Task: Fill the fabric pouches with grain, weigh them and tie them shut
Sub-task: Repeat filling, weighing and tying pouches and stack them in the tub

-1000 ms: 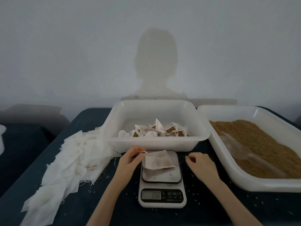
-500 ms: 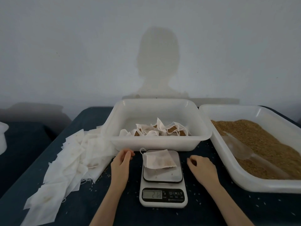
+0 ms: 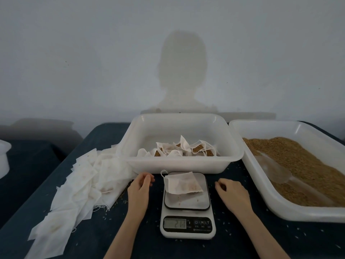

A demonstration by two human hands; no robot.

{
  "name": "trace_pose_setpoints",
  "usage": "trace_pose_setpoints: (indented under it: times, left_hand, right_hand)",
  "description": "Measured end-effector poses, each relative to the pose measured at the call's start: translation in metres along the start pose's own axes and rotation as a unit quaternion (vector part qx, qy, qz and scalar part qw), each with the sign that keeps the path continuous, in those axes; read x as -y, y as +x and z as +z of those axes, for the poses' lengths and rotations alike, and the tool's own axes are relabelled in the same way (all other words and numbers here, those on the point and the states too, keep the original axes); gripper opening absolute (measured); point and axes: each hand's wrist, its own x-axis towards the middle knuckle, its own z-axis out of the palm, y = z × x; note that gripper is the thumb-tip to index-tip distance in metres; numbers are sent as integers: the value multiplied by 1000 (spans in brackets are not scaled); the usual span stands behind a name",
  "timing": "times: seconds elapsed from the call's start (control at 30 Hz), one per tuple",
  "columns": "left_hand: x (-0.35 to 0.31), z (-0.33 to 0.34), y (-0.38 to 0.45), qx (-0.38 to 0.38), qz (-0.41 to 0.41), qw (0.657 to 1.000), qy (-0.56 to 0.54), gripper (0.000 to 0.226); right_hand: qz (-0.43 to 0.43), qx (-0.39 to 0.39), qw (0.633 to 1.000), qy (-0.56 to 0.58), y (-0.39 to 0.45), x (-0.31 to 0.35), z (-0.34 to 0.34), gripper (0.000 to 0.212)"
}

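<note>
Head view: dark bench (image 3: 130,240) flecked with grain; both hands, left (image 3: 140,189) and right (image 3: 232,193), rest loosely curled, empty, flanking scale (image 3: 187,212) bearing flat pouch (image 3: 182,184); display possibly 21. Beyond: filled-pouch tub (image 3: 183,166), grain tray (image 3: 261,189), grey wall (image 3: 93,53).

My left hand (image 3: 140,187) and right hand (image 3: 231,193) are bare, no gloves, rings or watch. Both forearms are uncovered as far as I can see, with no sleeve showing.
</note>
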Motion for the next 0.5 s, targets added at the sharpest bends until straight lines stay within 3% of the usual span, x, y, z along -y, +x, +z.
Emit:
trace_pose_setpoints:
  times: [0.2,0.33,0.4,0.5]
  left_hand:
    - [-4,0,-4,31,13,999,25,18]
    - [-6,1,-8,91,72,984,132,9]
    - [-6,2,-8,110,109,970,187,17]
    - [-9,4,-8,120,131,963,204,14]
  right_hand:
    - [0,2,1000,3,0,1,-1,36]
    - [-6,-2,1000,14,-3,1,-1,38]
    - [-18,-7,999,29,-5,2,-3,38]
    - [-48,-32,996,67,-9,12,-9,36]
